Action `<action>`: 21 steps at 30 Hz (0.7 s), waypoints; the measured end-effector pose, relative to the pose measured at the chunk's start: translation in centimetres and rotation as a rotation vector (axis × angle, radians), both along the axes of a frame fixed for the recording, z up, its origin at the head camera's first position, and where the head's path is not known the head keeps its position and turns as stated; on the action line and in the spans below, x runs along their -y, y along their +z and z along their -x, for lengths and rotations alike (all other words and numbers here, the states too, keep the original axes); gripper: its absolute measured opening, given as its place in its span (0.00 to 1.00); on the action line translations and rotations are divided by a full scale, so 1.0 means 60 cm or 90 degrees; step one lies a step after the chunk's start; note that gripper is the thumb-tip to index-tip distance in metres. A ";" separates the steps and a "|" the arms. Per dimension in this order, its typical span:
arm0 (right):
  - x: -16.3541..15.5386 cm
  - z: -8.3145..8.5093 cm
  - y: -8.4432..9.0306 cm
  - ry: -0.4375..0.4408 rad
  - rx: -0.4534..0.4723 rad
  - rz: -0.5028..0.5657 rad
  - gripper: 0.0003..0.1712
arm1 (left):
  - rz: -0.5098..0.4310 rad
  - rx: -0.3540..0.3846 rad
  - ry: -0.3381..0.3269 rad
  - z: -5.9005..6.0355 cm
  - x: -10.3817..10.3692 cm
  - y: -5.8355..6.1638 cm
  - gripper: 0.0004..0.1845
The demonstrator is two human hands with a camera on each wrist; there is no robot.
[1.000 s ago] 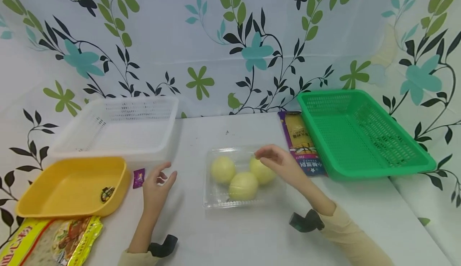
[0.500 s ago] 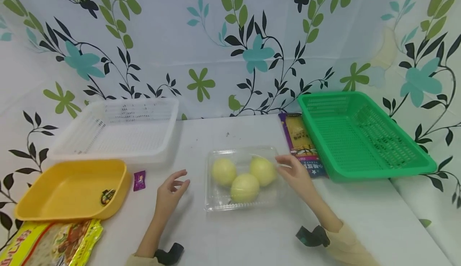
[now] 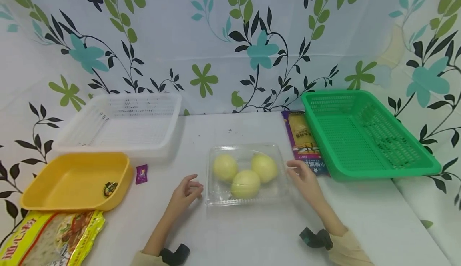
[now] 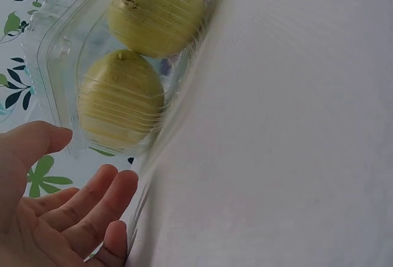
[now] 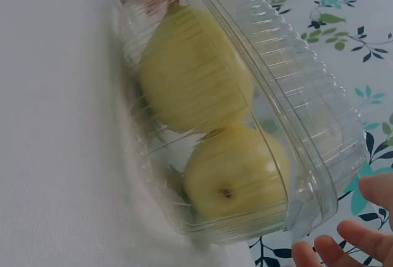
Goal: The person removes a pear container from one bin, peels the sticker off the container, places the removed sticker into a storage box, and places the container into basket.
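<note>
A clear plastic clamshell box (image 3: 266, 194) stands on the white table with three yellow-green pears (image 3: 245, 184) inside. Beside its left end is my left hand (image 3: 184, 196), fingers loosely bent; the left wrist view shows the thumb and fingers (image 4: 101, 196) spread apart just short of the box. At the opposite end my right hand (image 3: 304, 180) is close to the box's right edge, and in the right wrist view its fingers (image 5: 359, 239) are parted near the box corner. Whether either fingertip touches the plastic I cannot tell. Neither hand holds anything.
A white basket (image 3: 165, 148) stands at the back left, behind a yellow tray (image 3: 68, 186) holding a small wrapped item. A purple packet (image 3: 141, 174) and a yellow food bag (image 3: 54, 238) lie nearby. To the right are a green basket (image 3: 360, 138) and a purple-and-gold pack (image 3: 304, 138).
My left hand has moved right, up to the box's left side. My right hand has drawn back from above the box to its right edge. The pears stay in the box.
</note>
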State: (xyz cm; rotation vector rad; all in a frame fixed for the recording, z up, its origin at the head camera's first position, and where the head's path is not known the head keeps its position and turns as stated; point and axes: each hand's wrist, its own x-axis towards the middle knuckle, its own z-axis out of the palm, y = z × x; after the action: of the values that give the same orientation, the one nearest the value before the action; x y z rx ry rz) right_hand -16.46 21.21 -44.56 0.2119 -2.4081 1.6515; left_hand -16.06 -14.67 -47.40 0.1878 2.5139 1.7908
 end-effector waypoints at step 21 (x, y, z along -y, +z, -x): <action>-0.063 0.006 -0.035 0.430 0.330 0.183 0.39 | 0.040 -0.004 -0.124 -0.014 -0.012 0.000 0.20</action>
State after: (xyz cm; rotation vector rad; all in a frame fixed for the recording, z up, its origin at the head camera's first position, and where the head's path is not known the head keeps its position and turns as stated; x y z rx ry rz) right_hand -16.84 24.97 -46.66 0.6819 -2.5627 2.5987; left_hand -15.21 -13.93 -47.43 0.4203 2.4538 1.6387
